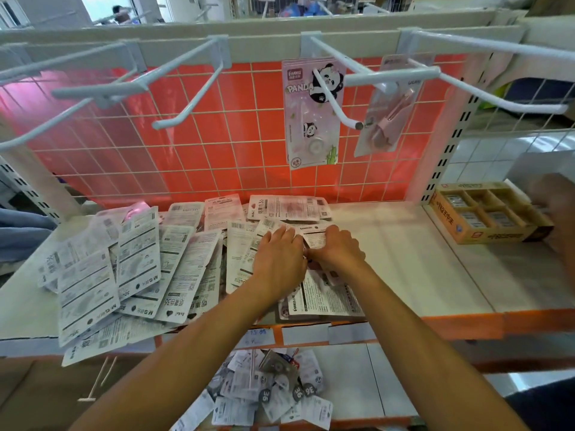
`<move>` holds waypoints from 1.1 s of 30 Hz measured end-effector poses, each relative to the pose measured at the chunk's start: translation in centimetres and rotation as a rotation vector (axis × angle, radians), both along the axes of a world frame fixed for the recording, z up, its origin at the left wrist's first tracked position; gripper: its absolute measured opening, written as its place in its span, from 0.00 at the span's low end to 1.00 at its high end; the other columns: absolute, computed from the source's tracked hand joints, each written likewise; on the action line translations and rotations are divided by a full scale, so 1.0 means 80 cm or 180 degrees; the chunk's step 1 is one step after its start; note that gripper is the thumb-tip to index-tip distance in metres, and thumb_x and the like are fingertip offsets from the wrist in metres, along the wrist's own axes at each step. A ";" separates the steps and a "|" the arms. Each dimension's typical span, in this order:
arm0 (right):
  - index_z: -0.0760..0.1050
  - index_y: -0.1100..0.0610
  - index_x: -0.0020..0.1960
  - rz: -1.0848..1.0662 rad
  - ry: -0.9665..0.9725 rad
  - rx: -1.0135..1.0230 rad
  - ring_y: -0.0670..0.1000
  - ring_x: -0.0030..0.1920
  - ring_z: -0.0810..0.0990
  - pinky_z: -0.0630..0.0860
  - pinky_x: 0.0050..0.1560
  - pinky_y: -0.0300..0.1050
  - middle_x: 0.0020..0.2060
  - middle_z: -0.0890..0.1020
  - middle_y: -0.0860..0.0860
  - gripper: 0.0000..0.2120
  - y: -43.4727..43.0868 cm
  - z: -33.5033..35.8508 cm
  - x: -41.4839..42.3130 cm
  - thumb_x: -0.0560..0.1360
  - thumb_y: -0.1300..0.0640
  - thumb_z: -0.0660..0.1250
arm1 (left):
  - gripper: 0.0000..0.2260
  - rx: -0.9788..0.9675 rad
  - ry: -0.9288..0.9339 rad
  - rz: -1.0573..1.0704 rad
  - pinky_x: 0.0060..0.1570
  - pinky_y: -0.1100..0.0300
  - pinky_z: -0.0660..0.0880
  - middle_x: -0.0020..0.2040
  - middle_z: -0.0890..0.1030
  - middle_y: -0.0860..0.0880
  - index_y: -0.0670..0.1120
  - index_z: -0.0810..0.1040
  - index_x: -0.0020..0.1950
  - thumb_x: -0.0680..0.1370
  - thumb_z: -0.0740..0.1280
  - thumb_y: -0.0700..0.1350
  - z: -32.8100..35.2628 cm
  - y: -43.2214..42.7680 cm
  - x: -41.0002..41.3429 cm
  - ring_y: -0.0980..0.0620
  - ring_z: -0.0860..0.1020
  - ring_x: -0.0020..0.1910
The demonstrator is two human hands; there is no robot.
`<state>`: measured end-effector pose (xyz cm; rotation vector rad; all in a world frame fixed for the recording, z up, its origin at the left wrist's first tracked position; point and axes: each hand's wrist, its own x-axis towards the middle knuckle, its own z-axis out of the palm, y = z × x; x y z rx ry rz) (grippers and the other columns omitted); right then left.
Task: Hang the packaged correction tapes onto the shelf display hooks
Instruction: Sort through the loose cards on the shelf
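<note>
your left hand [280,256] and right hand [337,247] rest side by side on the pile of correction tape packs [174,259] on the shelf [404,250], below the hanging panda pack [308,113]; whether they grip a pack i cannot tell.

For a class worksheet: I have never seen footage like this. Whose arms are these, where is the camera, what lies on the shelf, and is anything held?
No machine here: a person wears one camera on the head, looking down at their own arms. The left hand and right hand meet on a pile of packets lying printed back up on a white shelf. Both touch one packet; whether they grip it is unclear. Above, white hooks stick out over a wire grid; two packets already hang there, a panda packet and a pink packet. A cardboard box sits at the right.
</note>
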<state>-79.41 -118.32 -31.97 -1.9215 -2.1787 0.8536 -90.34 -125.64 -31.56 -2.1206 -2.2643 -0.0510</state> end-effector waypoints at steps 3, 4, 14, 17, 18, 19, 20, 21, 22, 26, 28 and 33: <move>0.69 0.52 0.60 -0.0064 0.0236 -0.0038 0.59 0.57 0.76 0.75 0.56 0.57 0.57 0.77 0.54 0.31 -0.003 0.002 0.010 0.63 0.41 0.71 | 0.24 0.0034 -0.0030 -0.0008 0.75 0.49 0.54 0.76 0.63 0.45 0.44 0.64 0.73 0.81 0.58 0.53 -0.001 -0.003 0.002 0.46 0.58 0.76; 0.70 0.51 0.59 -0.0094 0.0314 -0.0052 0.58 0.56 0.77 0.75 0.55 0.57 0.56 0.78 0.53 0.30 -0.004 0.004 0.014 0.61 0.41 0.72 | 0.24 0.0039 -0.0034 -0.0014 0.75 0.49 0.54 0.76 0.63 0.45 0.44 0.64 0.74 0.81 0.58 0.54 -0.001 -0.004 0.003 0.46 0.57 0.76; 0.71 0.55 0.65 -0.0234 0.1996 -0.0237 0.50 0.50 0.77 0.77 0.47 0.47 0.58 0.75 0.50 0.23 -0.012 0.045 0.058 0.73 0.51 0.71 | 0.24 0.0320 -0.0349 -0.0116 0.73 0.51 0.58 0.71 0.70 0.44 0.42 0.68 0.71 0.80 0.60 0.55 -0.004 -0.005 0.006 0.44 0.63 0.74; 0.75 0.54 0.61 -0.0222 0.3208 -0.0889 0.54 0.52 0.80 0.78 0.46 0.50 0.56 0.80 0.54 0.16 -0.017 0.059 0.065 0.75 0.53 0.69 | 0.20 0.0545 -0.1113 -0.0192 0.62 0.54 0.67 0.62 0.77 0.43 0.41 0.73 0.66 0.81 0.60 0.53 0.006 -0.005 0.013 0.44 0.72 0.63; 0.76 0.54 0.60 -0.0267 0.3523 -0.1048 0.57 0.54 0.79 0.78 0.49 0.55 0.56 0.81 0.56 0.15 -0.016 0.058 0.066 0.75 0.53 0.68 | 0.20 0.0529 -0.1382 -0.0204 0.59 0.55 0.68 0.61 0.78 0.43 0.41 0.73 0.66 0.81 0.59 0.53 0.011 -0.006 0.016 0.44 0.74 0.62; 0.76 0.55 0.60 -0.0298 0.3799 -0.1213 0.59 0.55 0.79 0.77 0.51 0.57 0.56 0.81 0.58 0.16 -0.017 0.059 0.067 0.74 0.52 0.68 | 0.20 0.0456 -0.1607 -0.0207 0.59 0.55 0.68 0.62 0.78 0.42 0.41 0.72 0.67 0.82 0.58 0.53 0.016 -0.008 0.019 0.44 0.74 0.62; 0.76 0.56 0.60 -0.0363 0.4034 -0.1371 0.61 0.54 0.78 0.76 0.51 0.57 0.55 0.80 0.59 0.17 -0.017 0.058 0.067 0.74 0.50 0.66 | 0.22 0.0384 -0.1792 -0.0223 0.60 0.55 0.68 0.64 0.77 0.43 0.41 0.71 0.69 0.82 0.58 0.54 0.019 -0.010 0.021 0.44 0.74 0.63; 0.77 0.57 0.60 -0.0425 0.4230 -0.1570 0.60 0.50 0.78 0.75 0.49 0.53 0.52 0.80 0.59 0.18 -0.019 0.060 0.067 0.74 0.49 0.63 | 0.23 0.0287 -0.1962 -0.0226 0.60 0.55 0.69 0.65 0.76 0.44 0.42 0.70 0.70 0.82 0.57 0.55 0.023 -0.012 0.023 0.45 0.74 0.64; 0.78 0.58 0.58 -0.0469 0.4379 -0.1769 0.59 0.46 0.79 0.75 0.45 0.50 0.48 0.81 0.58 0.18 -0.022 0.061 0.066 0.76 0.49 0.60 | 0.24 0.0242 -0.2165 -0.0246 0.59 0.55 0.71 0.65 0.77 0.45 0.43 0.70 0.71 0.81 0.56 0.57 0.028 -0.016 0.025 0.46 0.76 0.62; 0.80 0.55 0.50 -0.0641 0.4398 -0.1498 0.55 0.40 0.81 0.76 0.42 0.47 0.40 0.83 0.54 0.14 -0.026 0.061 0.058 0.79 0.53 0.56 | 0.24 0.0050 -0.3059 -0.0051 0.52 0.59 0.75 0.55 0.81 0.54 0.50 0.68 0.71 0.79 0.60 0.60 0.040 -0.030 0.024 0.55 0.79 0.52; 0.80 0.53 0.47 -0.0678 0.4203 -0.0987 0.55 0.44 0.81 0.76 0.47 0.51 0.43 0.84 0.53 0.13 -0.029 0.063 0.053 0.79 0.56 0.57 | 0.26 -0.0066 -0.3493 0.0181 0.54 0.53 0.77 0.55 0.82 0.52 0.52 0.65 0.71 0.76 0.66 0.59 0.041 -0.036 0.020 0.54 0.81 0.51; 0.80 0.51 0.48 -0.0310 0.3854 -0.0448 0.54 0.47 0.83 0.78 0.49 0.53 0.45 0.85 0.49 0.12 -0.041 0.072 0.040 0.78 0.63 0.59 | 0.27 -0.0151 -0.4513 0.0351 0.45 0.61 0.79 0.51 0.82 0.50 0.51 0.65 0.70 0.74 0.73 0.43 0.048 -0.049 0.008 0.55 0.83 0.46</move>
